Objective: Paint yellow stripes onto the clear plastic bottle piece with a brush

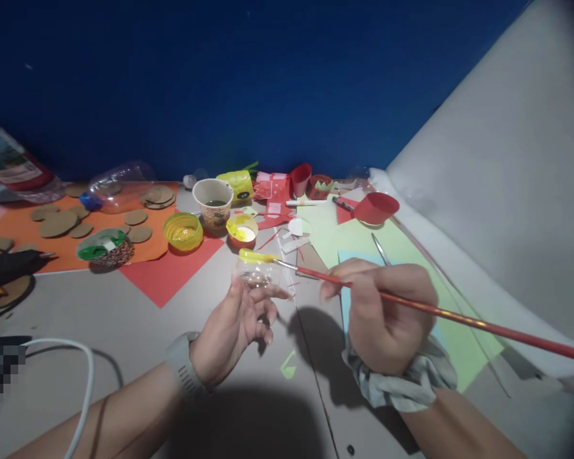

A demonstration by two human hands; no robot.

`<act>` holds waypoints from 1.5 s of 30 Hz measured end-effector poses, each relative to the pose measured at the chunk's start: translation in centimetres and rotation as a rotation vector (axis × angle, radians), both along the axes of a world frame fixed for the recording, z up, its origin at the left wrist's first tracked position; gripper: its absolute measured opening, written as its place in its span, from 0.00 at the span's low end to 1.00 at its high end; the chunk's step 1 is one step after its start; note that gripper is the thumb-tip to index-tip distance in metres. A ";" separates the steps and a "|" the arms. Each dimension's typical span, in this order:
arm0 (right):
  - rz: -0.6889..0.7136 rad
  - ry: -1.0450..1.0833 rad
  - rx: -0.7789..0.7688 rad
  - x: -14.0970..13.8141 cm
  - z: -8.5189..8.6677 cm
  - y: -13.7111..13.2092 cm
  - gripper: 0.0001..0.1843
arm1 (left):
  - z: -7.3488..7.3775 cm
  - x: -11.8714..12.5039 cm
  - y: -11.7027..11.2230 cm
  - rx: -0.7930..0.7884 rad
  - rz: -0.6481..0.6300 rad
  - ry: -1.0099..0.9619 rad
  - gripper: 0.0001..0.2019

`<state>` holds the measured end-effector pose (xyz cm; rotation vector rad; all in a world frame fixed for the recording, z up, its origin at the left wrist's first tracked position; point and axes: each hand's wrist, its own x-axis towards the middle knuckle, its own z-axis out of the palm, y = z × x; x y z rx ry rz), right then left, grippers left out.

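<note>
A bottle with a red label (pixel 22 162) leans at the far left, at 10 o'clock from the clear plastic cup (pixel 261 274), taking 12 as away from the person. A black tool with a narrow tip (pixel 12 266) lies at 9 o'clock. Between 9 and 10, cardboard discs (pixel 60 224) and a clear bottle with a blue cap (pixel 127 188) lie on an orange sheet (pixel 160 245). The green-painted cup (pixel 117 257) sits at 9, nearer than the bottle.

At 10 is a yellow bowl (pixel 184 246), and at 11 a paper cup (pixel 215 218) of dark liquid, with a small pot of yellow paint (pixel 242 243) just beside it.

The left hand (pixel 232 325) is at 7 o'clock from the clear cup; its grip is partly open, thumb and fingertips on the cup, the other fingers loosely curled above the tabletop (pixel 143 338). Yellow runs along the cup's upper edge, where bristles and painted rim blur together.

A red crown-edged piece (pixel 272 185) lies at 12. A green paper scrap (pixel 288 368) lies at 5. The right hand (pixel 395 312), between 3 and 4, has its grip pinched closed around a red paintbrush (pixel 478 323), the tip pointing to 9. Beyond it, a red paper ring (pixel 377 208) is at 2, touching a pale green sheet (pixel 402 245).
</note>
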<state>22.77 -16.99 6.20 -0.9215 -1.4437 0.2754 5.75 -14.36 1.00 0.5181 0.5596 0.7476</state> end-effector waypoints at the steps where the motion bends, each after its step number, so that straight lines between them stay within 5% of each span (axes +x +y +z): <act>1: -0.023 -0.015 -0.021 0.1 0.0 0.0 0.06 | 0.0 0.0 0.0 0.000 -0.008 -0.003 0.25; 4: -0.114 0.075 -0.013 0.1 0.0 0.0 0.07 | 0.1 0.0 0.0 -0.004 -0.026 -0.009 0.27; 9: -0.022 -0.007 0.010 -0.1 -0.1 0.1 0.05 | 0.0 0.2 0.0 0.016 -0.088 -0.016 0.30; 13: -0.136 0.150 0.025 -0.4 -0.2 0.3 0.06 | 0.1 0.1 0.0 -0.004 -0.108 -0.027 0.33; 25: -0.036 0.152 0.002 -0.6 0.0 0.3 0.06 | 0.6 -0.1 0.3 -0.135 -0.162 -0.095 0.34; 45: -0.118 0.166 -0.068 -0.4 0.2 0.2 0.07 | 0.7 0.0 0.0 -0.133 -0.133 -0.068 0.32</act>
